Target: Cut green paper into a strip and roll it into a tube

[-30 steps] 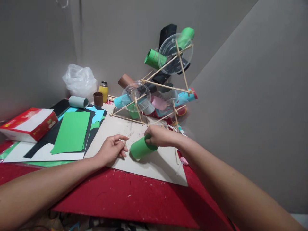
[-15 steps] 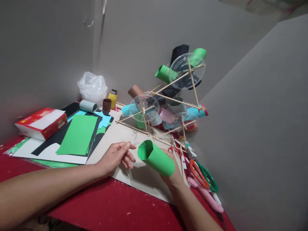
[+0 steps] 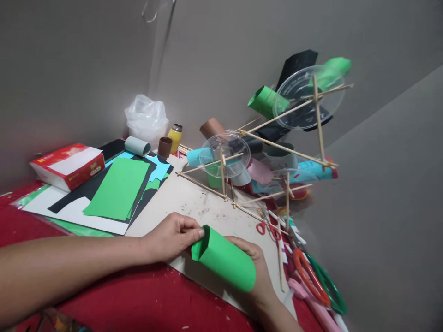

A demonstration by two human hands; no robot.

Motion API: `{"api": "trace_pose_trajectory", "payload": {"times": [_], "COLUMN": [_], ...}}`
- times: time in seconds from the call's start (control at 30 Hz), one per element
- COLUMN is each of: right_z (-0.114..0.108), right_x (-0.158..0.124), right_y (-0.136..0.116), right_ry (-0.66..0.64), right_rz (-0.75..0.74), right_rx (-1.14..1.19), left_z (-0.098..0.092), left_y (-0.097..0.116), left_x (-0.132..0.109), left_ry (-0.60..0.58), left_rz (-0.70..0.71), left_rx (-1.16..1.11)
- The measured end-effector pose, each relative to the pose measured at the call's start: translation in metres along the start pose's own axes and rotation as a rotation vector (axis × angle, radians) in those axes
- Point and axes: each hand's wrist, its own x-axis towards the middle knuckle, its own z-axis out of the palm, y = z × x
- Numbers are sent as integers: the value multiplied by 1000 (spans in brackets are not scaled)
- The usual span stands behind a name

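A green paper tube point(image 3: 228, 260) is held tilted over the pale board point(image 3: 187, 198), its open end facing left. My right hand point(image 3: 258, 267) is wrapped round the tube's far right side, with part of the fingers hidden behind it. At the open left end, my left hand point(image 3: 180, 237) pinches the rim between thumb and fingers. Behind the hands stands a frame of wooden sticks point(image 3: 204, 186) with clear plastic discs point(image 3: 224, 157) and coloured paper tubes point(image 3: 265, 101) fixed about them.
On the left lie green paper sheets point(image 3: 117, 189) and a red tissue pack point(image 3: 69, 166). A grey tube point(image 3: 137, 146), a brown tube point(image 3: 165, 147), a yellow jar point(image 3: 175, 137) and a white plastic bag point(image 3: 145, 117) stand behind. Scissors with orange and green handles point(image 3: 311, 276) lie right.
My left hand has moved right and now grips the tube's rim. The tube, in my right hand, sits a little lower in view. The camera view has shifted.
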Motion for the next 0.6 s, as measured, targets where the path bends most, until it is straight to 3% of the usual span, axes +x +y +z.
{"api": "trace_pose_trajectory", "payload": {"times": [0.2, 0.43, 0.6], "right_z": [1, -1, 5], "right_x": [-3, -4, -6], "right_y": [-1, 5, -4], "right_ry": [-33, -27, -19], "right_rz": [-6, -44, 24], "right_rx": [-1, 0, 15], "left_z": [-1, -3, -3], "left_y": [5, 1, 0], "left_x": [-2, 0, 1], "left_ry": [0, -23, -50], "left_rz": [87, 85, 24], "left_rx": [206, 224, 153]}}
